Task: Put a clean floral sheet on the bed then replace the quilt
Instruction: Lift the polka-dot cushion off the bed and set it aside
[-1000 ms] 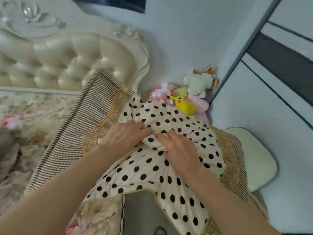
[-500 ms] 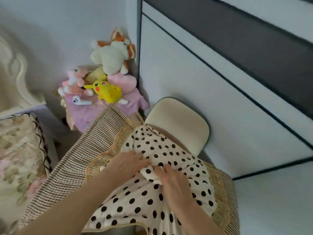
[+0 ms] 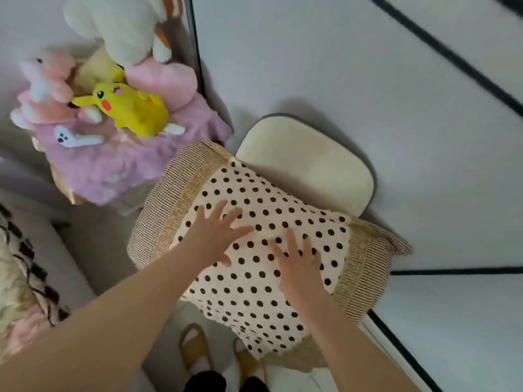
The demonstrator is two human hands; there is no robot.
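A folded bundle of bedding lies on a cream chair (image 3: 308, 168): a cream quilt with black polka dots (image 3: 254, 290) on top of a brown checked cloth with a woven tan border (image 3: 161, 205). My left hand (image 3: 215, 236) lies flat on the dotted quilt with fingers spread. My right hand (image 3: 300, 267) lies flat beside it, fingers spread too. Neither hand grips anything. A strip of the bed with floral fabric (image 3: 19, 278) shows at the left edge.
A stand draped in pink fabric (image 3: 113, 165) carries several plush toys, among them a yellow one (image 3: 133, 108). White wardrobe doors with black lines (image 3: 368, 80) stand behind the chair. My feet in tan slippers (image 3: 198, 352) are on the floor below.
The view swung from the bed to the chair. The bundle moved down onto the chair. Both hands let go of the bunched quilt and now lie flat on it.
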